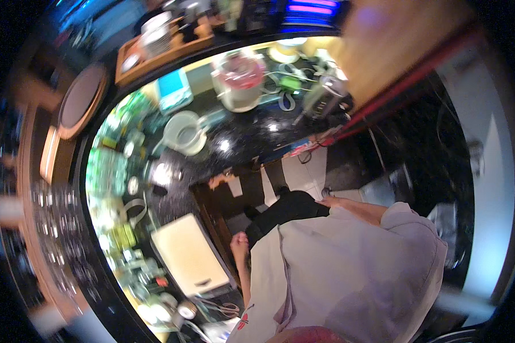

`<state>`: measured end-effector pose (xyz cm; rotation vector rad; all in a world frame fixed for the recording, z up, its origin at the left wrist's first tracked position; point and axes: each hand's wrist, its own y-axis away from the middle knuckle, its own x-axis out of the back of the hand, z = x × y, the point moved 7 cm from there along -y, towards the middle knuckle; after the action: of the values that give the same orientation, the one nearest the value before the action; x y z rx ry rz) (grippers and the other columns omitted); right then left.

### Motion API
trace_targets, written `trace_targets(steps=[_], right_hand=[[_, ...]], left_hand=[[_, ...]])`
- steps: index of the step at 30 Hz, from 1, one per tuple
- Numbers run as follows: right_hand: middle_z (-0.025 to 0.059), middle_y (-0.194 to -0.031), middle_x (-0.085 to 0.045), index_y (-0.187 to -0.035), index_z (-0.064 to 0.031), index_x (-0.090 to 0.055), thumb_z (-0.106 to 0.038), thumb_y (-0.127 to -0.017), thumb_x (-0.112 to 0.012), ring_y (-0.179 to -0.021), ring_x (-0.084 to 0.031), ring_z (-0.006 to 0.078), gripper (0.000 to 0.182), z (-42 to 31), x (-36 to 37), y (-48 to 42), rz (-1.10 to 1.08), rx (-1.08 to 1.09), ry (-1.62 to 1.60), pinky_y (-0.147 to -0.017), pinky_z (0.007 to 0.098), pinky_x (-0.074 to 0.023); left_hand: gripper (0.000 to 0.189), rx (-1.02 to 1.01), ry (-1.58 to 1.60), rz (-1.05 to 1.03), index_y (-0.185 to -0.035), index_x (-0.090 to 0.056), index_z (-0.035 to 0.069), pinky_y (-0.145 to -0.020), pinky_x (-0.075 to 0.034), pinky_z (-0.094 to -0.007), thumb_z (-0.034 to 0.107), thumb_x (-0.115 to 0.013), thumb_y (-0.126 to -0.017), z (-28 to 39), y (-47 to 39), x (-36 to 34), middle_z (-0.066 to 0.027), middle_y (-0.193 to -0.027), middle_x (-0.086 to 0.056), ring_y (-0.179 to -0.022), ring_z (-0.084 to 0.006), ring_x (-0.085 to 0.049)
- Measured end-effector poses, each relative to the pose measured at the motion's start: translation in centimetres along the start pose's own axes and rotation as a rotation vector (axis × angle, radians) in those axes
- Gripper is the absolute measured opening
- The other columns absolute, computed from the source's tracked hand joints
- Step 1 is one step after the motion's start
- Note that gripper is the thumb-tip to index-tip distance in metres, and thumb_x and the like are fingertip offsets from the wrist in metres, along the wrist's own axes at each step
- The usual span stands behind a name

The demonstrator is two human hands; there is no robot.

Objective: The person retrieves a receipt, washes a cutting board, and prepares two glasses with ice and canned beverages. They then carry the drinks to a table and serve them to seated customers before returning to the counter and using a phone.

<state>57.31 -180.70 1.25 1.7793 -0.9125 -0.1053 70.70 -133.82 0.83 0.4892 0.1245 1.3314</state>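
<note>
My left hand hangs beside the edge of the dark counter, its fingers curled, with nothing visible in it. The nearest thing to it is a cream cutting board with a handle slot, lying on the counter to its left. On the other side, my right hand is low against my dark trousers; its fingers are blurred and partly hidden. Farther ahead on the black speckled counter stands a clear plastic pitcher. Behind it is a white appliance with a reddish transparent top.
Green glass bottles and small jars line the counter's left side. A metal canister stands near the wooden panel at right. On the raised ledge sit a wooden tray and a round tray. Tiled floor shows ahead.
</note>
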Motion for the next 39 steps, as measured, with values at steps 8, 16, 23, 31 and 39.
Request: trace_targets(steps=[8, 16, 23, 31, 39], right_hand=[[0.0101, -0.084, -0.068, -0.1, -0.0041, -0.068, -0.027, -0.085, -0.066, -0.073, -0.063, 0.0184, 0.027, 7.3, 6.7, 9.4, 0.018, -0.039, -0.768, -0.068, 0.0336, -0.0524], [0.0236, -0.124, -0.054, -0.129, 0.0053, -0.047, -0.036, -0.082, -0.074, -0.116, -0.055, 0.0378, 0.068, 13.2, 39.3, 32.9, 1.961, 0.04, -0.362, -0.097, 0.0416, -0.0453], [0.0177, -0.101, -0.062, -0.122, -0.0001, -0.046, -0.044, -0.078, -0.076, -0.091, -0.062, 0.0352, 0.069, 15.7, 46.5, 31.2, 1.664, 0.291, -0.599, -0.082, 0.0454, -0.049], [0.0177, -0.088, -0.065, -0.105, -0.0014, -0.059, -0.049, -0.076, -0.077, -0.081, -0.066, 0.0308, 0.059, 16.6, 43.3, 35.4, 1.501, 0.226, -0.633, -0.073, 0.0429, -0.0518], [0.0079, -0.096, -0.064, -0.106, -0.0049, -0.061, -0.037, -0.077, -0.081, -0.091, -0.061, 0.0212, 0.048, 28.1, 27.7, 30.7, 1.835, 0.092, -0.779, -0.084, 0.0335, -0.0466]], left_hand=[[0.046, 0.017, -0.658, -0.508, -0.108, -0.067, -0.003, -0.082, -0.051, -0.039, 0.039, -0.059, -0.092, -6.1, -7.1, -13.2, -0.0209, -0.096, -0.071, -0.093, -0.0268, -0.069], [0.048, 0.052, -0.883, -0.654, -0.108, -0.068, -0.003, -0.083, -0.051, -0.0405, 0.041, -0.059, -0.091, -5.6, -9.0, -28.2, -0.0228, -0.096, -0.071, -0.096, -0.0281, -0.069], [0.05, -0.217, -0.92, -0.655, -0.104, -0.069, -0.003, -0.083, -0.051, -0.042, 0.044, -0.057, -0.091, -0.6, -8.7, -41.7, -0.0254, -0.094, -0.07, -0.096, -0.0301, -0.069], [0.046, -0.268, -0.851, -0.61, -0.091, -0.067, -0.005, -0.078, -0.051, -0.0465, 0.036, -0.05, -0.095, 8.1, -8.2, -49.8, -0.0303, -0.087, -0.065, -0.088, -0.0426, -0.066], [0.042, -0.34, -0.944, -0.701, -0.092, -0.067, -0.004, -0.079, -0.051, -0.0477, 0.035, -0.053, -0.094, 11.5, -11.9, -54.4, -0.0289, -0.089, -0.066, -0.09, -0.043, -0.065]])
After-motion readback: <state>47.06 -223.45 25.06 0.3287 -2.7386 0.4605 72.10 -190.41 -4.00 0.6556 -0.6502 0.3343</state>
